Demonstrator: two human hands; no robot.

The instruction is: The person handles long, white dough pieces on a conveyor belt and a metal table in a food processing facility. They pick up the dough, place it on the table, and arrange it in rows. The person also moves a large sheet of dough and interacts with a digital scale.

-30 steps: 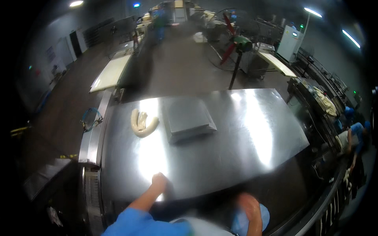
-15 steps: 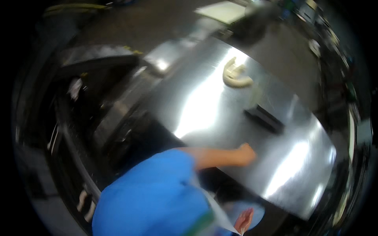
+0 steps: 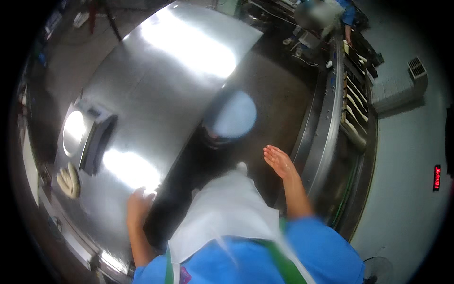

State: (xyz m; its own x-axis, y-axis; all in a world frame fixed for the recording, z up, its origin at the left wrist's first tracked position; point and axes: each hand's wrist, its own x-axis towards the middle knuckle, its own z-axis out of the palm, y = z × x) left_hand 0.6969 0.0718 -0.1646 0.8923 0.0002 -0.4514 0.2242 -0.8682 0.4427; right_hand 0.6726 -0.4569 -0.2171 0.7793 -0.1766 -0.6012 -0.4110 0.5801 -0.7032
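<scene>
My right hand is open over the floor, its fingers stretched out and nothing in it. To the left, my left hand is at the near edge of the shiny metal table; motion smears its fingers, and whether it holds anything does not show. Further left on the tabletop lie pale, thick strips of dough. Beyond them stands what looks like a scale with a round metal plate.
A stool with a round pale-blue seat stands beside the table. Along the right runs a metal-edged machine with long pale dough pieces in dark trays. Another person's blue sleeve shows at the far end. A red-lit display hangs on the wall.
The view has swung round to the right, so the dough and dark device now appear at the left. My right hand has come up into plain view; the left is still by the table.
</scene>
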